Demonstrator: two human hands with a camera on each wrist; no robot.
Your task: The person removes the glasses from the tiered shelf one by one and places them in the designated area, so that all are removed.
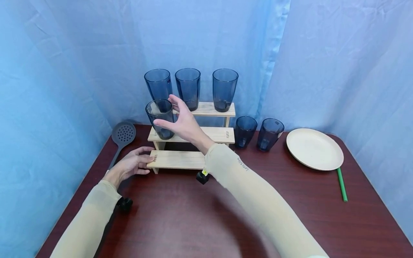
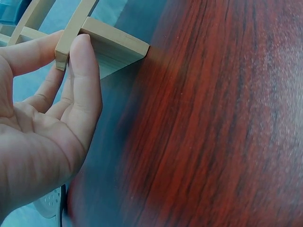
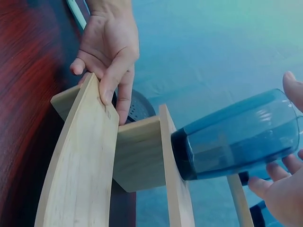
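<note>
A stepped wooden rack [image 1: 217,134] stands at the back of the table. My left hand [image 1: 131,165] pinches the left end of its lowest board [image 1: 180,160], thumb on one face and fingers on the other, as the left wrist view shows. On the middle step, at the left, stands a blue-tinted drinking glass [image 1: 158,111]. My right hand [image 1: 185,123] is spread around that glass, thumb in front and fingers to its right; contact is hard to tell. In the right wrist view the glass [image 3: 236,137] rests base-down on the step.
Three taller-standing glasses [image 1: 224,89] line the top step. Two more glasses [image 1: 246,130] stand on the table right of the rack. A round cream plate [image 1: 314,148] and a green stick [image 1: 342,186] lie farther right. A grey slotted turner [image 1: 124,133] lies left.
</note>
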